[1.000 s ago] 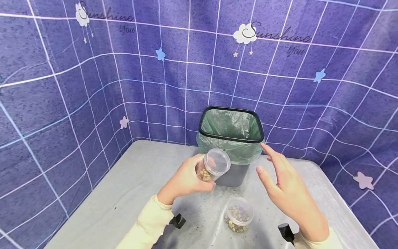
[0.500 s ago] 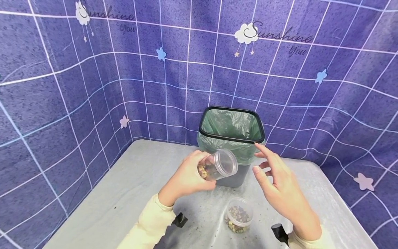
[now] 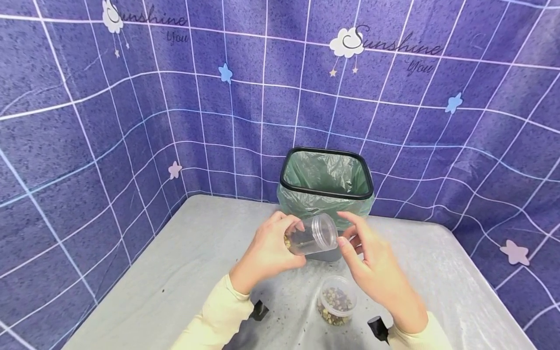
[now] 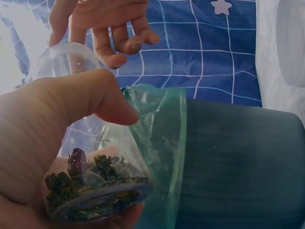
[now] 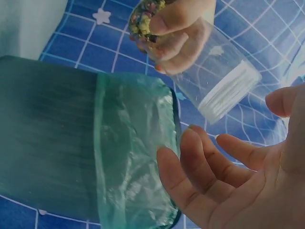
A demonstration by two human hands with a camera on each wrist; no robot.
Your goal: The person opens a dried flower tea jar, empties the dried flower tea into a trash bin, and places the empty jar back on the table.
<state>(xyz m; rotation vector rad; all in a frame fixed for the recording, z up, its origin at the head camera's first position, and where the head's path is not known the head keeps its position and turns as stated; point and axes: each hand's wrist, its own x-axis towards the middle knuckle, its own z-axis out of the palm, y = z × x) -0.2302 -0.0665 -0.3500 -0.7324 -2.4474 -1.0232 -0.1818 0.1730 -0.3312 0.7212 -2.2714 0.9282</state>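
My left hand (image 3: 271, 245) grips a clear plastic jar (image 3: 308, 238), lying nearly on its side with its threaded mouth toward the right. Dried flower bits (image 4: 95, 174) gather at the jar's base, near the palm. The right hand (image 3: 378, 267) hovers by the mouth end, fingers loosely bent and holding nothing; the right wrist view shows a gap between its fingers and the jar. Below, on the table, stands a second clear jar (image 3: 337, 306) with similar dried pieces inside. Whether either jar has a lid on is hard to tell.
Behind the hands stands a grey bin (image 5: 47, 143) with a black rim (image 3: 325, 193) and a green plastic bag (image 3: 297, 201) lining it. Dark crumbs dot the grey tabletop (image 3: 210, 243). A blue patterned curtain (image 3: 245, 131) hangs around the back and sides.
The left hand has tipped the jar from leaning to almost horizontal, its mouth swinging right. My right hand has moved left, close to that mouth. The standing jar stays put.
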